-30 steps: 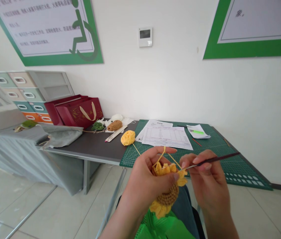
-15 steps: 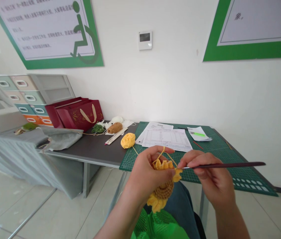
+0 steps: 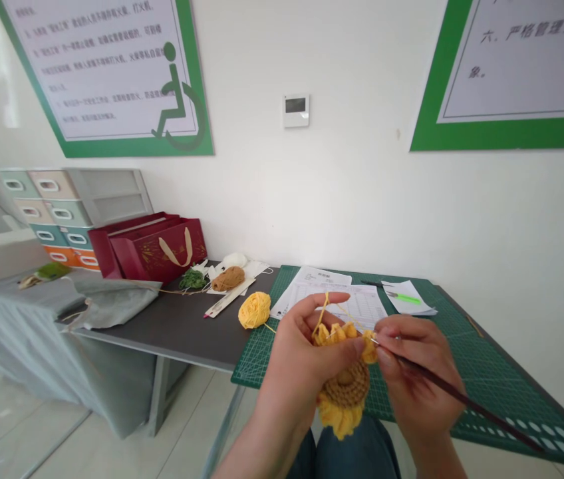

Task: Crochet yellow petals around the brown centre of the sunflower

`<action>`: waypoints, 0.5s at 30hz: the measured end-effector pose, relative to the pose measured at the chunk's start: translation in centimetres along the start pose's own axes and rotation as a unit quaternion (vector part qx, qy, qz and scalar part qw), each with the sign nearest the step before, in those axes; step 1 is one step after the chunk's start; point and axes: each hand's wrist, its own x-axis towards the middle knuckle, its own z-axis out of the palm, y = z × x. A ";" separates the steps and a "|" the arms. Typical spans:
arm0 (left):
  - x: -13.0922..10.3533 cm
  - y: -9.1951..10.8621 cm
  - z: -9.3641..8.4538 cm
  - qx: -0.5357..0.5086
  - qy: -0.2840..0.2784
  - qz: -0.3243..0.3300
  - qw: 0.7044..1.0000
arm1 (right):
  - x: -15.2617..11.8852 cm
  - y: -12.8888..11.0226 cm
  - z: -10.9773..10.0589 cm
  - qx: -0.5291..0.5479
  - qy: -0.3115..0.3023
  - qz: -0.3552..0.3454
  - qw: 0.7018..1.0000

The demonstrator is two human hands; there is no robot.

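My left hand [image 3: 306, 352] pinches a crocheted sunflower [image 3: 346, 386] with a brown round centre and yellow petals. A strand of yellow yarn loops over its raised index finger. In my right hand [image 3: 416, 372] is a crochet hook [image 3: 466, 399] with a long dark handle, slanting down to the right. Its thin metal tip meets the petals at the upper right edge of the flower. The fingertips of my right hand are close against those petals; whether they also grip yarn I cannot tell. A yellow yarn ball [image 3: 255, 310] lies on the table to the left, its strand running toward my hands.
Papers [image 3: 356, 303] and a green highlighter [image 3: 404, 299] lie on the green cutting mat [image 3: 466, 339]. Left of them are a brown yarn bundle [image 3: 228, 279], green yarn [image 3: 193, 279], a ruler [image 3: 229, 298] and a dark red paper bag [image 3: 149, 249]. Drawers [image 3: 65, 213] stand farther left.
The hook has swung from nearly level to slanting down rightward. Both hands and the flower have shifted slightly right in view. The camera has tilted up a little.
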 end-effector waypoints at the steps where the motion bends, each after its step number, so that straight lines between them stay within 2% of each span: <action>1: 0.2 -0.1 0.1 -0.019 -0.001 -0.005 1.000 | -0.1 0.5 0.3 0.010 0.016 0.009 1.000; 7: 1.5 -1.2 0.2 -0.083 0.002 -0.035 0.996 | -0.4 2.0 1.1 -0.010 0.018 -0.049 0.999; 11: 1.7 -1.8 0.2 -0.073 0.016 0.009 0.997 | -0.8 2.0 1.0 -0.076 -0.007 -0.102 0.992; 15: 1.6 -2.0 0.2 -0.028 0.023 0.047 0.998 | -0.8 1.7 1.1 -0.111 -0.011 -0.111 0.988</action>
